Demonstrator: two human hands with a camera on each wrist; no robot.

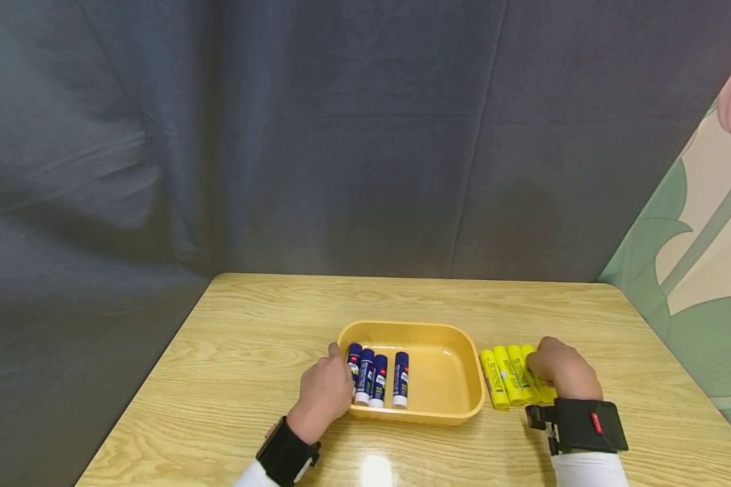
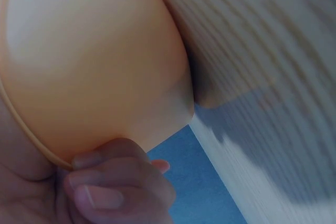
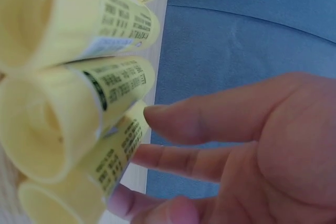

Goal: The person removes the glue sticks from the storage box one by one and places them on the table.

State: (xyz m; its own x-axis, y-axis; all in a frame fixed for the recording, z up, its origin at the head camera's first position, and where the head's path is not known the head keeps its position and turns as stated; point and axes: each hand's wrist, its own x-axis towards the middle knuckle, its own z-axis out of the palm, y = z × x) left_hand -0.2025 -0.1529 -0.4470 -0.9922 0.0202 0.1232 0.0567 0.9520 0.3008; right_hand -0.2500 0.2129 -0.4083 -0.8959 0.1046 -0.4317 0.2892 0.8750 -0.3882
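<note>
My left hand [image 1: 327,387] grips the left rim of a yellow-orange plastic tray [image 1: 441,414]; its curled fingers show over the outer wall [image 2: 100,72] in the left wrist view. Inside the tray, several navy-and-white glue sticks [image 1: 400,379] lie side by side toward the left, one a little apart. Right of the tray is a row of yellow glue sticks [image 1: 493,379]. At the row's right end my right hand [image 1: 563,368] pinches the last yellow glue stick [image 3: 113,156], thumb on one side and fingers on the other. That stick sits slightly askew against its neighbour.
All this rests on a light wood-grain table [image 1: 250,352]. A dark grey cloth [image 1: 365,135] hangs behind the table and along its left. On the right side stands a wall panel with a leaf and flower pattern [image 1: 706,270].
</note>
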